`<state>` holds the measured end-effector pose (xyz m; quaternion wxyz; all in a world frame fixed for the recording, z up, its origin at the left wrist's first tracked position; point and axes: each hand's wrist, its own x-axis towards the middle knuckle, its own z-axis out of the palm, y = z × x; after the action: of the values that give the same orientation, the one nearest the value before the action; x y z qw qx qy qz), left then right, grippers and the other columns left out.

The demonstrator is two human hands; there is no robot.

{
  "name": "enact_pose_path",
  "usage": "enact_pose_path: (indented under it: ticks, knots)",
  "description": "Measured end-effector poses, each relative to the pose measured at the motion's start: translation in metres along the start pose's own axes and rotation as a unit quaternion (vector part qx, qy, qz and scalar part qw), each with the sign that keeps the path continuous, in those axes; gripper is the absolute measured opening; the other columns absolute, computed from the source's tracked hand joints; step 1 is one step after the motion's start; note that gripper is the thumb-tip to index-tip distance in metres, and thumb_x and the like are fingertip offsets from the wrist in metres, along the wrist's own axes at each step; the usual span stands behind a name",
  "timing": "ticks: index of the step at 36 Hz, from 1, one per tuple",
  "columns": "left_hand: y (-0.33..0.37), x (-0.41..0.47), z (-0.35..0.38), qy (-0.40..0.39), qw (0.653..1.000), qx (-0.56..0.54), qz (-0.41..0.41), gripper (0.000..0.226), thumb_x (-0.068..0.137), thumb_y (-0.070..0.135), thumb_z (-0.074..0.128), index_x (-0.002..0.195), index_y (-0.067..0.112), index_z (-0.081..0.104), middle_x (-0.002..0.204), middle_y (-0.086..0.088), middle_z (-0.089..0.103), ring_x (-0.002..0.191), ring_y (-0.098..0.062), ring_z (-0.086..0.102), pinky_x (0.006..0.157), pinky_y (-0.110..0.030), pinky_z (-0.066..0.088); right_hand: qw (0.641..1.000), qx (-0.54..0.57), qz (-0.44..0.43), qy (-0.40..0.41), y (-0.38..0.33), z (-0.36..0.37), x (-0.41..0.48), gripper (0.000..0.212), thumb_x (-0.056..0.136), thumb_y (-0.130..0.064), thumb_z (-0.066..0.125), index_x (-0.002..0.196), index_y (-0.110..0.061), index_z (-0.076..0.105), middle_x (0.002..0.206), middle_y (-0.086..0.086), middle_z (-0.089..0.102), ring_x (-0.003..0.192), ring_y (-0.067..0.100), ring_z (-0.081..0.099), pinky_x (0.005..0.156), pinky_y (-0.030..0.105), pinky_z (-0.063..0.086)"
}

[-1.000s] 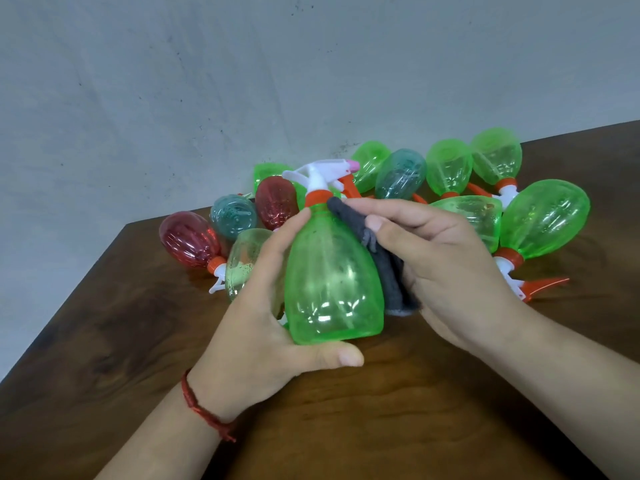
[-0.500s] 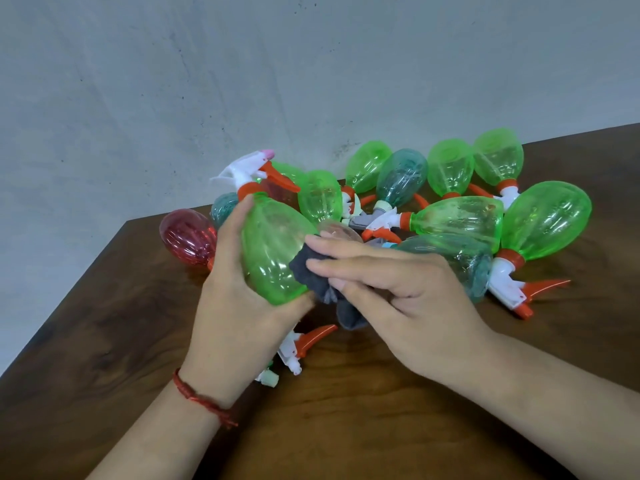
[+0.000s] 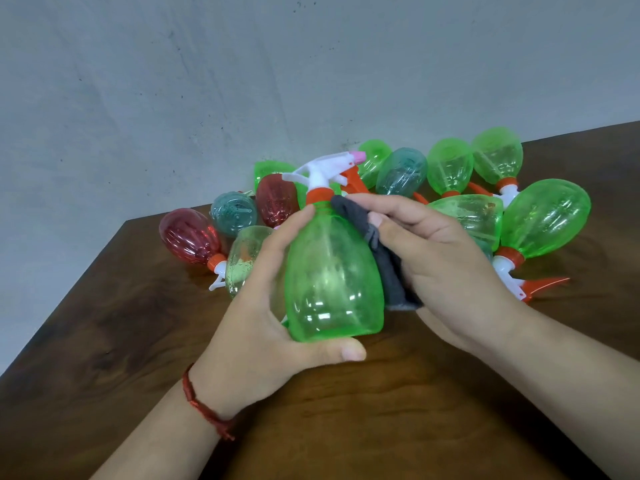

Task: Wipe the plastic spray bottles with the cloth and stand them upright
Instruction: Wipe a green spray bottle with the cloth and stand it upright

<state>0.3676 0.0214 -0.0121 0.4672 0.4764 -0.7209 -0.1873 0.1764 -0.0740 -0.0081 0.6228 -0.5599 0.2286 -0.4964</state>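
The left hand point(image 3: 263, 327) grips an upright green spray bottle point(image 3: 332, 278) low over the brown tabletop point(image 3: 104, 323), while the right hand point(image 3: 446, 271) curls around a grey cloth point(image 3: 388, 268) pressed to the bottle's right side. Close behind, a heap of fallen bottles point(image 3: 543, 220) in green, teal and red crowds the space. Both hands hide parts of it, and much of the cloth is covered.

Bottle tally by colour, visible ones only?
Green bottles: 7
Pale green bottle: 1
Teal bottles: 2
Red bottles: 2
Total: 12 visible; the pile may hide more.
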Motion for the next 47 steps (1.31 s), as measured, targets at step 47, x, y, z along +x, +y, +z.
enact_pose_path:
  ticks: [47]
  knots:
    - [-0.004,0.003,0.006,0.03,0.997,0.075,0.011,0.112,0.073,0.033,0.097,0.165,0.021,0.034,0.156,0.014,0.046,0.149,-0.025,0.049,0.12,-0.047,0.046,0.999,-0.022,-0.024,-0.02,0.006,0.004,-0.005,0.033,0.109,-0.006,0.052,0.128,-0.019,0.075,0.128,0.0,0.076,0.126,0.018,0.068,0.11,0.038,0.05]
